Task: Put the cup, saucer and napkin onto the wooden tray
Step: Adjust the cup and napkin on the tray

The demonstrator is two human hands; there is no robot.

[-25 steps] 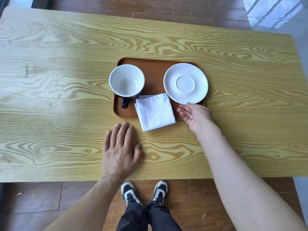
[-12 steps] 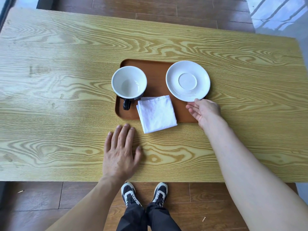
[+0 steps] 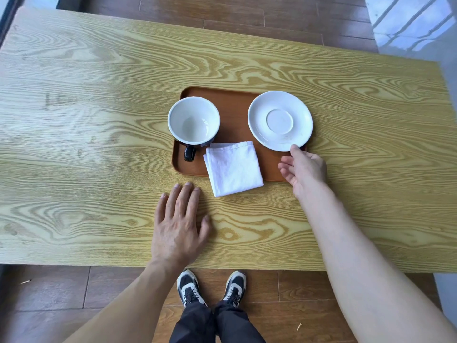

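A brown wooden tray (image 3: 235, 115) lies in the middle of the table. On its left part stands a cup (image 3: 194, 120), white inside and dark outside, with its handle toward me. A white saucer (image 3: 280, 121) sits on the right part and covers the tray's right rim. A folded white napkin (image 3: 233, 168) lies half on the tray and half over its near edge onto the table. My right hand (image 3: 303, 169) is at the saucer's near rim, thumb tip touching it, fingers spread and holding nothing. My left hand (image 3: 179, 221) lies flat on the table, near the napkin's left corner.
The light wooden table (image 3: 99, 144) stretches wide to both sides of the tray. Its near edge runs just above my shoes (image 3: 211, 287) on the brown floor. A pale wall or panel (image 3: 415, 21) stands at the back right.
My right hand has slid to the right along the saucer's near rim, and its thumb now touches the rim. The left hand, cup and napkin stay as they were.
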